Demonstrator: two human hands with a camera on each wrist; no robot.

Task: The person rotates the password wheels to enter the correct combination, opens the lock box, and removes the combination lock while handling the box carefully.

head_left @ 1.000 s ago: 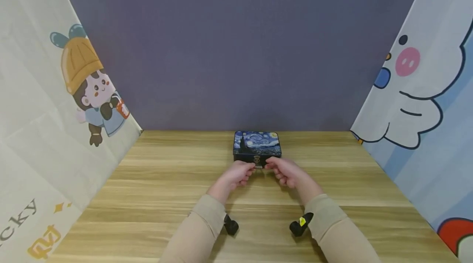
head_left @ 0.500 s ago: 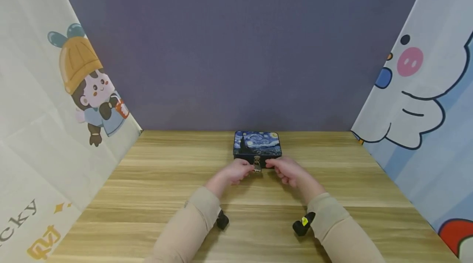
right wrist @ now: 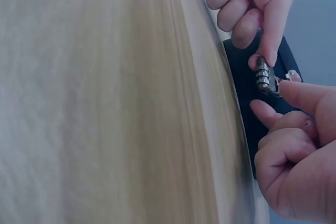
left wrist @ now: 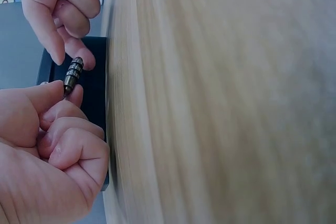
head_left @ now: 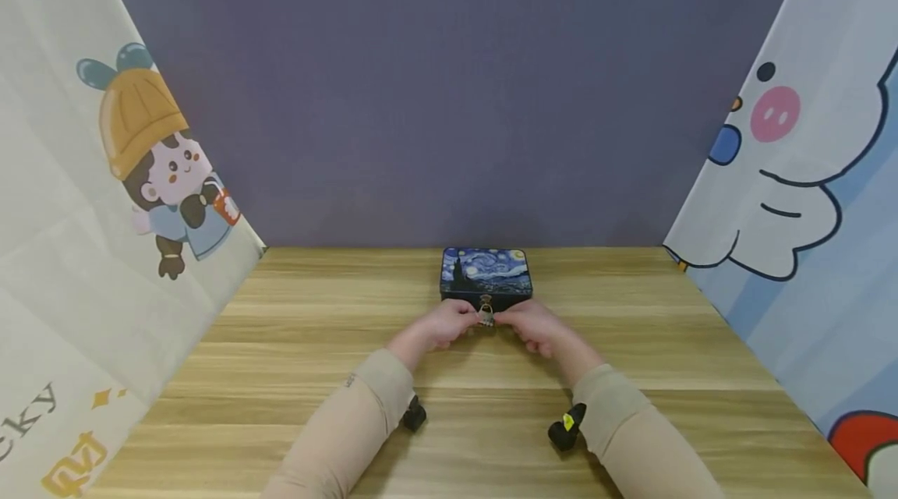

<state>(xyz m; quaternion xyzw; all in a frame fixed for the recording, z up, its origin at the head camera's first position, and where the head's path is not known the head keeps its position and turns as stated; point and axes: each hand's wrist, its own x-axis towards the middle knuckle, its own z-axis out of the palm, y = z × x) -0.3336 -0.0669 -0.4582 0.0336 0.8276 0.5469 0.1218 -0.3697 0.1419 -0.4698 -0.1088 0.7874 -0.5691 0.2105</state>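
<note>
A small box [head_left: 486, 271] with a blue starry-night picture on its lid sits closed at the back of the table. From the clasp on its front hangs a small combination padlock [head_left: 486, 317], its numbered dials [right wrist: 262, 76] plain in the right wrist view. My left hand [head_left: 443, 323] pinches one end of the padlock between thumb and index finger, the other fingers curled. On the other side, my right hand [head_left: 539, 325] has its thumb tip right at the padlock's shackle. Its index finger is held apart from the thumb beside the lock, with the remaining fingers curled in.
The wooden table [head_left: 484, 437] stretches in front of the box. Behind it rises a dark grey-purple panel [head_left: 449, 93]. Cartoon-printed sheets, one on the left [head_left: 49, 195] and one on the right [head_left: 807, 249], flank the table.
My right fingertips have come in left, from the box's front to the padlock. The left forearm has swung outward while its fingers stay at the padlock, which shows more clearly now.
</note>
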